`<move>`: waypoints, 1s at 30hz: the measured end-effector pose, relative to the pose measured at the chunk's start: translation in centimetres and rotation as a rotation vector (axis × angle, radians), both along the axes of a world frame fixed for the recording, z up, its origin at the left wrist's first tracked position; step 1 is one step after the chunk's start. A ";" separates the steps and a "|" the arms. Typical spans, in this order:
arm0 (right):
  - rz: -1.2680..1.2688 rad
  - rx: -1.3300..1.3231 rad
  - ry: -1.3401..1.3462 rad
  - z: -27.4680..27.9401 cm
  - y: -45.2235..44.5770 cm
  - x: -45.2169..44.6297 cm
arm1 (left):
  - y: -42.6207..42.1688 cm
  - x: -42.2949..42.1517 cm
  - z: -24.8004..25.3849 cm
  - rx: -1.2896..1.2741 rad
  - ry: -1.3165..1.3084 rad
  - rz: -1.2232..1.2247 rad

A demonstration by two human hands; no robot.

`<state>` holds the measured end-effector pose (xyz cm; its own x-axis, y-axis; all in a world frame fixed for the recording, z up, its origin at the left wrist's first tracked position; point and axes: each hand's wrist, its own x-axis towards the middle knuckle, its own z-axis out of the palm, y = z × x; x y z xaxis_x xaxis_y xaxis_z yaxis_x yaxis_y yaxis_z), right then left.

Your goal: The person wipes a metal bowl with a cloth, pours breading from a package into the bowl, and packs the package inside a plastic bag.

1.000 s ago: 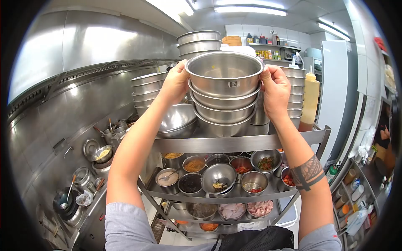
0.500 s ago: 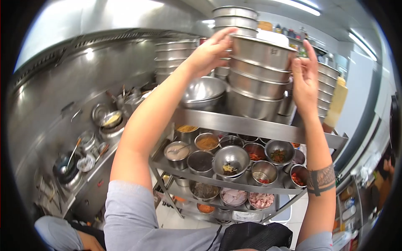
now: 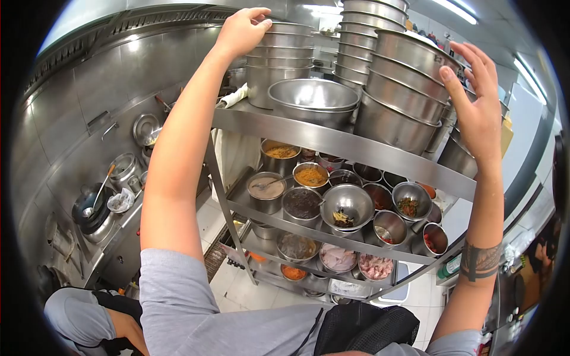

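My left hand (image 3: 243, 31) is raised at the upper left, fingers loosely bent and thumb apart, beside the top rim of a stack of steel pots (image 3: 280, 65). Whether it touches that rim I cannot tell. My right hand (image 3: 478, 86) is open, fingers spread, at the right side of another stack of steel pots (image 3: 404, 101) on the top shelf (image 3: 332, 139). Its fingertips are close to the uppermost rim; contact is unclear. Between the two stacks sit nested steel bowls (image 3: 313, 98).
Lower shelves hold steel containers of food, among them a bowl with yellow strips (image 3: 347, 204) and a pot of pink meat pieces (image 3: 376, 267). A taller pot stack (image 3: 354, 47) rises behind. At left are a wok (image 3: 92, 204) and a person's grey sleeve (image 3: 80, 320).
My left hand has moved left, from the right-hand pot stack to the left-hand one. My right hand has shifted slightly outward from its stack. The view has swung, showing the shelf more to the right.
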<state>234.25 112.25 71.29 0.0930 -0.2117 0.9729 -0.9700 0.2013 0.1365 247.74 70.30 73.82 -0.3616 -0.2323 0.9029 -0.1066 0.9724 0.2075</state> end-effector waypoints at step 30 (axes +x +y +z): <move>-0.036 0.311 0.056 -3.5 1.7 3.5 | 0.9 0.2 6.2 -0.179 0.107 0.177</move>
<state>237.73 113.96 67.80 0.1319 -0.5026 0.8544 -0.9522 0.1753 0.2501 247.93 71.20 80.04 -0.2294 -0.1164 0.9663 -0.2649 0.9628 0.0531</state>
